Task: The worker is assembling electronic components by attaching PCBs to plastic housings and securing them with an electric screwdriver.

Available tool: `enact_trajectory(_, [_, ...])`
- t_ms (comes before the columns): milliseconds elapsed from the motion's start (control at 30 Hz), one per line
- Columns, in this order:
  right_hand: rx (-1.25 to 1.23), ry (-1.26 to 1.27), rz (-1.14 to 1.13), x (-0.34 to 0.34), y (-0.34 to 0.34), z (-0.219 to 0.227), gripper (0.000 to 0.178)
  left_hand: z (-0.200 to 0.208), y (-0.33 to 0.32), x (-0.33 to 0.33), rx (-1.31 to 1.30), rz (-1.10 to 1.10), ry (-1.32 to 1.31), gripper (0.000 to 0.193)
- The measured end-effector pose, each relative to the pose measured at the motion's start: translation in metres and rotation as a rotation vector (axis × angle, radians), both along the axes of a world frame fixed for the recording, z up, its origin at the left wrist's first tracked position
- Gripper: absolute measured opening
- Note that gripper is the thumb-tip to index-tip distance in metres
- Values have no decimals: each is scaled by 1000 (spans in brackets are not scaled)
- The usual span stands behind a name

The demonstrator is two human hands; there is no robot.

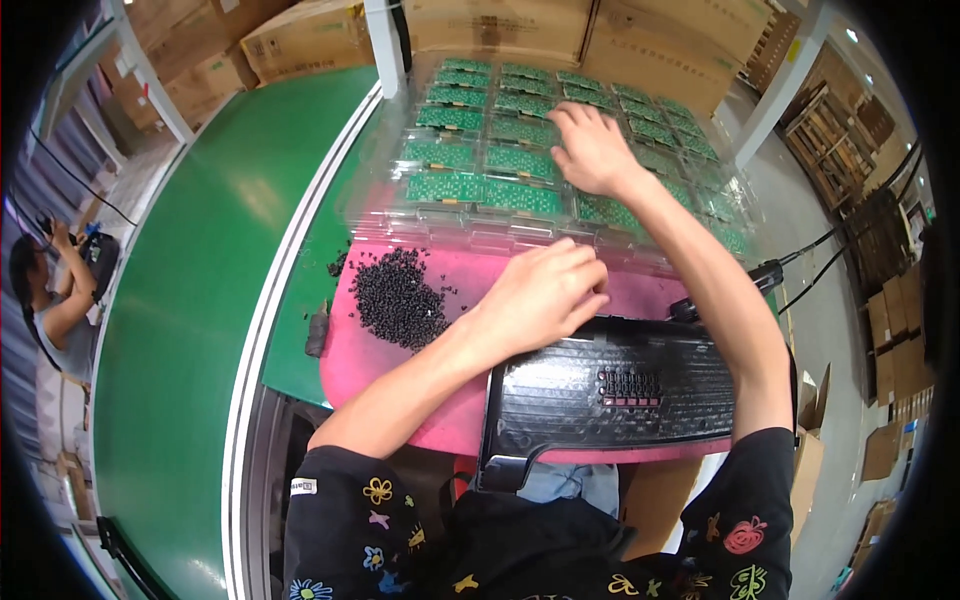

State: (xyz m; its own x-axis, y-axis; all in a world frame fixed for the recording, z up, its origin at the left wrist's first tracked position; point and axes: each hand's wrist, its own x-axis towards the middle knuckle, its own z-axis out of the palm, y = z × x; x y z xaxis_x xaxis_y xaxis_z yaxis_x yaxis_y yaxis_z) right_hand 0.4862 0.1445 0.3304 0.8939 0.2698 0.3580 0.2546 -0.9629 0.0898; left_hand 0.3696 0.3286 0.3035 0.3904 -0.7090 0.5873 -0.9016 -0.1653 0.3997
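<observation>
My right hand reaches over a clear plastic tray of green circuit boards, its fingers spread and bent down close to the boards. Whether the fingertips touch one is hidden. My left hand hovers by the top left edge of a black plastic housing. Its fingers are loosely curled, with the thumb apart, and no held thing shows. The housing lies tilted at the near edge of a pink mat and has a small grid of slots. Left of my left hand is a pile of small black parts.
A green conveyor belt with a metal rail runs along the left. A dark-handled tool lies beside the mat. Black cabled equipment is at the right. Cardboard boxes stand behind. Another person works at far left.
</observation>
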Motion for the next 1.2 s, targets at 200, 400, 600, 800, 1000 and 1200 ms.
enact_trajectory(200, [118,129,-122,45,8,-25,46,-10,-2,-6,107,-97,1,15])
enact_trajectory(400, [52,171,-84,57,5,-32,50,-14,-2,-10,158,-136,-45,20])
enact_trajectory(600, [172,-396,259,-20,-13,24,30,2,1,-8,-35,29,-133,24])
enact_trajectory(800, [748,-45,283,-164,-19,49,12,35,13,-9,-135,333,-324,64])
enact_trajectory(1000, [713,54,287,-238,-38,45,18,25,-1,-24,-124,23,-246,61])
enact_trajectory(1200, [485,56,239,-279,-67,42,62,23,-7,-37,-115,-79,-22,58])
